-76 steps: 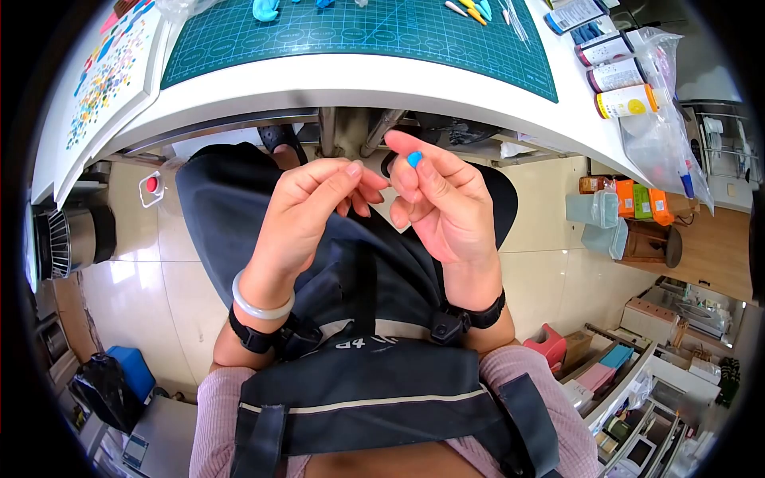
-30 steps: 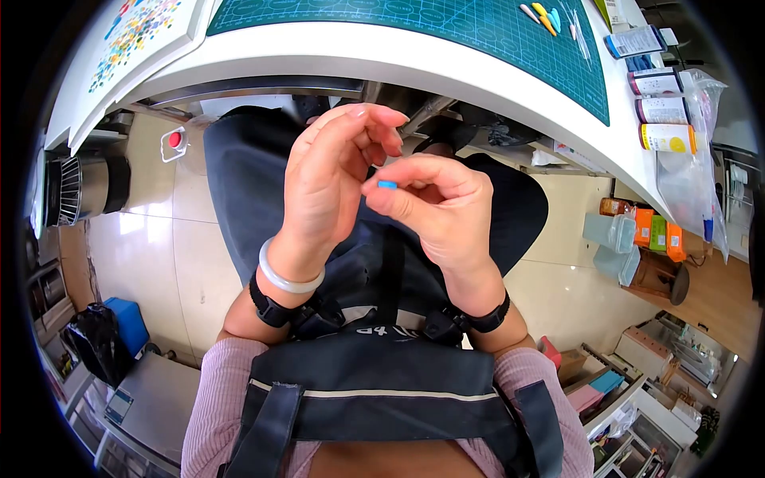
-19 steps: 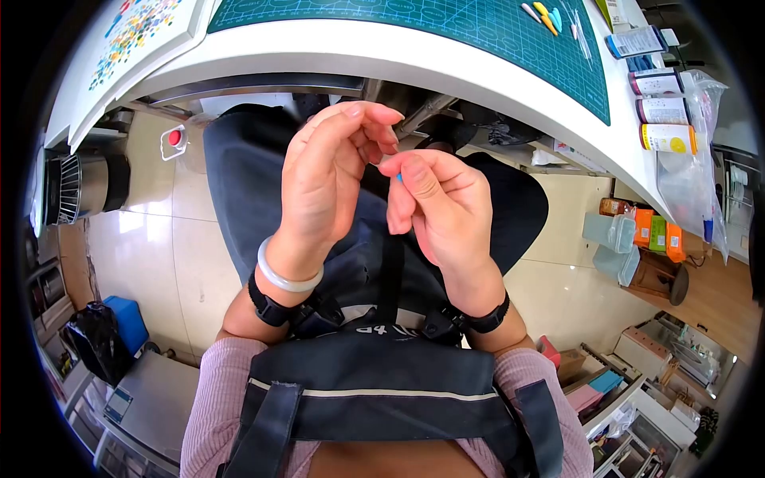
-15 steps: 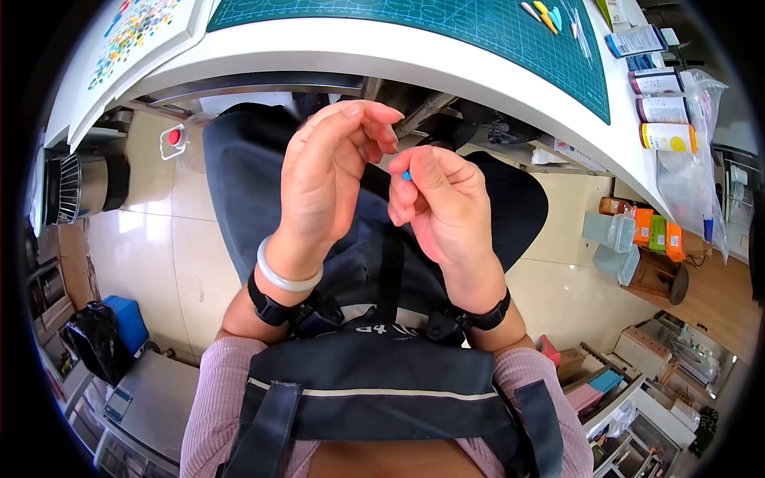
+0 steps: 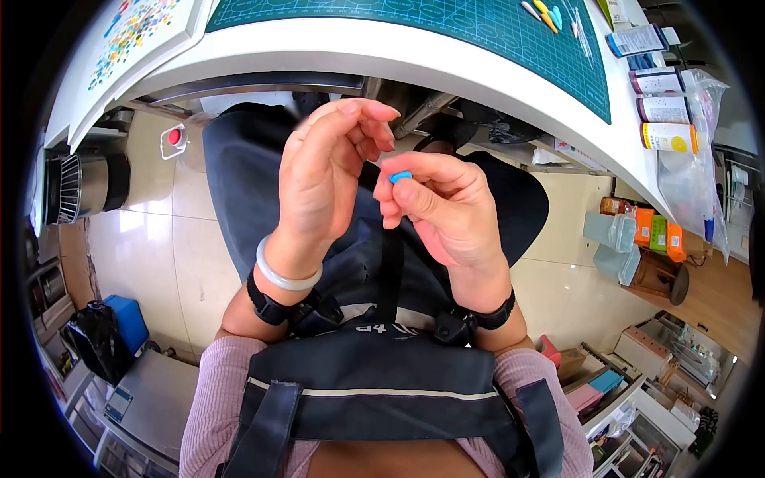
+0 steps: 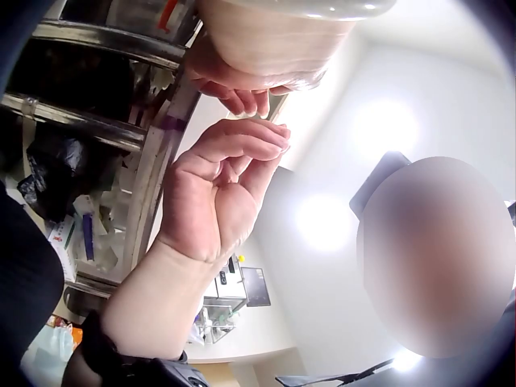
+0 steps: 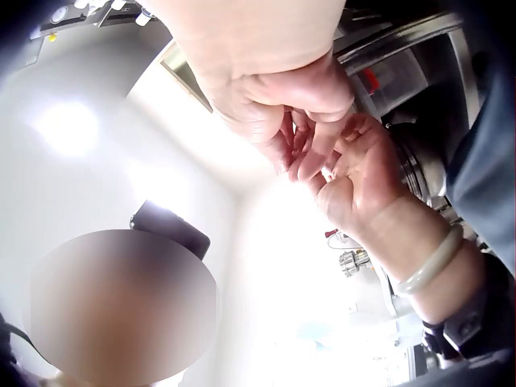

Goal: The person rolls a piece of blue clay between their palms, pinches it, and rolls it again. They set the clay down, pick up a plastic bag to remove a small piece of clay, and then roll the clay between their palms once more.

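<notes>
Below the table edge, over the lap, we find both hands raised close together. The right hand pinches a small blue piece between thumb and forefinger, its other fingers curled in beneath. The left hand stands just beside it with fingers loosely curved. We see nothing held in it, and its fingertips sit near the piece without touching it. A pale bracelet sits on the left wrist.

Progress, in our judgement, is mid-course. The piece is picked up and being worked in the fingers, and it has not been put down on the green cutting mat. The visible part of the mat carries only small tools at its far end.

Writing: the bottles at the table's right end bear labels too small to read. The apron shows white characters, upside down, which we cannot read with confidence. The wrist views show no writing.
</notes>
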Available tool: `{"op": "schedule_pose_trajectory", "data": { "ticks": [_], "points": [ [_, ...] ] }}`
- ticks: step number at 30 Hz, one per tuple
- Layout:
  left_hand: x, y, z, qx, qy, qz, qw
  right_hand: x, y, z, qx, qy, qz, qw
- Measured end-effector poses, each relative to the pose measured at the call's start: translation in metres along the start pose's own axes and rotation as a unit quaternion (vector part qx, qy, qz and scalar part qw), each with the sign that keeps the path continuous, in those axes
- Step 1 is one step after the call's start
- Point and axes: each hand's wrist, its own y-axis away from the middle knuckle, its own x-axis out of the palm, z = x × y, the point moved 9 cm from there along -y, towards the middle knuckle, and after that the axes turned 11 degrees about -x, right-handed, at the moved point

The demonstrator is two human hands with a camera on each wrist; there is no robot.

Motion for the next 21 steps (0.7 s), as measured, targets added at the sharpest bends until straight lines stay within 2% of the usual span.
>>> {"op": "schedule_pose_trajectory", "data": {
  "ticks": [8,13,16,21],
  "points": [
    [0.005,0.0,0.0,-0.001,-0.032,0.003,0.999,-0.012,-0.002,0.006,-0.022,-0.032,-0.031,0.999],
    [0.006,0.0,0.001,0.004,-0.02,0.005,1.0,-0.025,-0.003,0.001,-0.002,-0.101,-0.108,0.989],
    [0.009,0.001,0.0,0.0,-0.05,-0.008,0.999,-0.026,-0.002,0.003,0.003,-0.059,-0.099,0.993],
    [0.008,-0.001,0.002,0.005,-0.025,0.018,1.0,-0.022,-0.003,0.006,-0.006,-0.068,-0.089,0.994]
  ]
}}
